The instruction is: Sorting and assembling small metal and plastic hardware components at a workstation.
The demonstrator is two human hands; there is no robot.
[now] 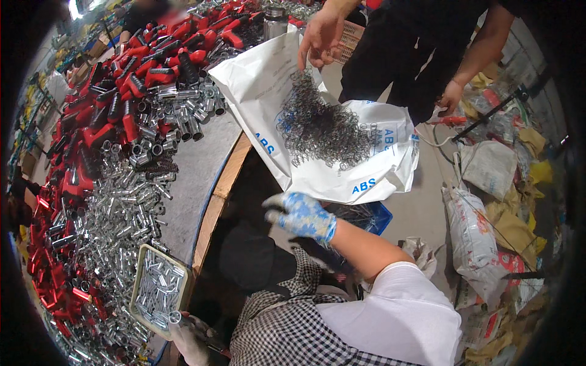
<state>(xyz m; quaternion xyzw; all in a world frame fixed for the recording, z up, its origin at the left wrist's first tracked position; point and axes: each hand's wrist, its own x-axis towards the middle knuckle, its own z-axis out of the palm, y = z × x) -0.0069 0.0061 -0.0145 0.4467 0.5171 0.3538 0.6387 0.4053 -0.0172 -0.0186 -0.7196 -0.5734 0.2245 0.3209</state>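
Observation:
My right hand (300,216), in a blue-patterned glove, reaches up just below the lower edge of a white plastic sack (262,79); its fingers are apart and hold nothing. Another person in black stands behind the sack, one hand (320,33) gripping its top edge and the other hand (452,94) hanging low. A tangled heap of thin wire springs (320,125) lies on the sack. My left hand (188,337), in a pale glove, is at the bottom beside a tray and pinches a small metal tube (176,317).
The table (195,177) on the left is piled with red and black handles (152,61) and several short metal tubes (122,201). A shallow tray of tubes (141,268) sits at its wooden edge. A blue crate (372,216) lies under the sack. Filled bags (476,244) crowd the floor on the right.

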